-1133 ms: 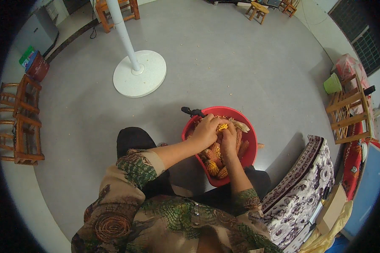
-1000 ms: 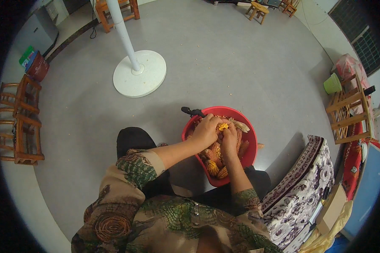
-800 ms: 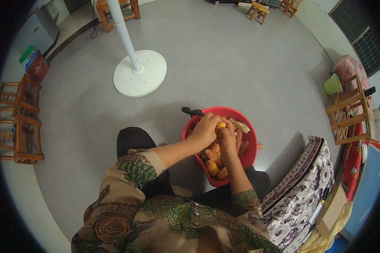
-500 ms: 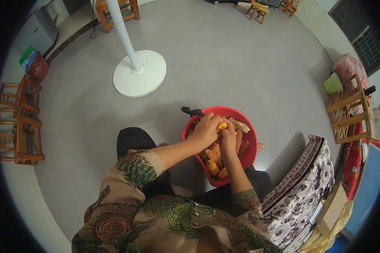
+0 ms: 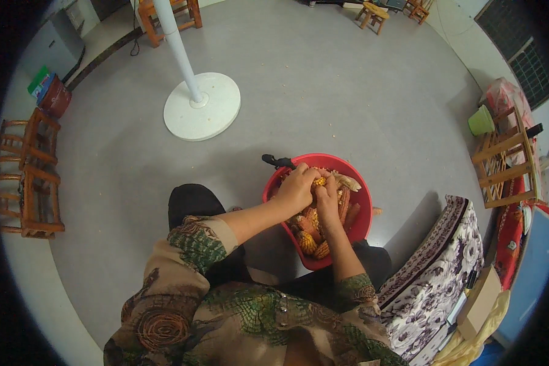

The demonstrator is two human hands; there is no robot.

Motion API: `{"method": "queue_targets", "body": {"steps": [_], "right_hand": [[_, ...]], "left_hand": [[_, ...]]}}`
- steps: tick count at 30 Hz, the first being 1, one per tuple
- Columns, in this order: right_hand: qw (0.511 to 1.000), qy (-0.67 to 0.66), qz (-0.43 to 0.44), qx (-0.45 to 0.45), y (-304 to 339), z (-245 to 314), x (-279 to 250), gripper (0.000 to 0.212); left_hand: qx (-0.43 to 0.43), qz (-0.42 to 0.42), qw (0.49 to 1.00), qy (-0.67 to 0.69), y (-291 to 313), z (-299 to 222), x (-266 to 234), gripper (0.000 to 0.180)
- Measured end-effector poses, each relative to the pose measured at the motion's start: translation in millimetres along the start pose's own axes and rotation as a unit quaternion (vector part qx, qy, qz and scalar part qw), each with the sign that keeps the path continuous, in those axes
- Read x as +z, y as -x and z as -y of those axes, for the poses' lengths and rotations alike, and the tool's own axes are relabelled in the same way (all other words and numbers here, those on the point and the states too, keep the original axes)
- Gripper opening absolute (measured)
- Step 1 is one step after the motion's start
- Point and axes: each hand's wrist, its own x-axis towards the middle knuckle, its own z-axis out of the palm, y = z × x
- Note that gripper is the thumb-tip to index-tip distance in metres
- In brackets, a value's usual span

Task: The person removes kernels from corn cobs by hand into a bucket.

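**Cob (image 5: 319, 182) gripped over a red bucket (image 5: 365, 227)**

Nearest, the left hand (image 5: 297, 190) curls round the cob's left side; the right hand (image 5: 327, 198) grips its right. A slipping thumb could drop the cob or flick kernels over the rim. A yellow, kernelled patch faces up between the fingers, which hide its ends, so its long axis cannot be told. Beneath, other cobs (image 5: 311, 226) fill the bucket. Beyond, pale specks dot the grey floor (image 5: 274, 110).

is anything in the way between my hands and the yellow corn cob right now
Nothing visible: your left hand and right hand both grip the corn cob directly. The other cobs lie in the red basin, not between.
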Motion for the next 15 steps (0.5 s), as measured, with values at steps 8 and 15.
{"method": "queue_targets", "body": {"steps": [8,15], "right_hand": [[0.992,-0.087,-0.076,0.050,-6,-8,-4,0.040],[0.994,-0.092,-0.031,0.059,-3,-13,-10,0.030]], "left_hand": [[-0.012,-0.003,1.000,-0.005,-3,-2,0,0.028],[0.032,0.009,0.999,-0.012,2,-7,-4,0.030]]}}
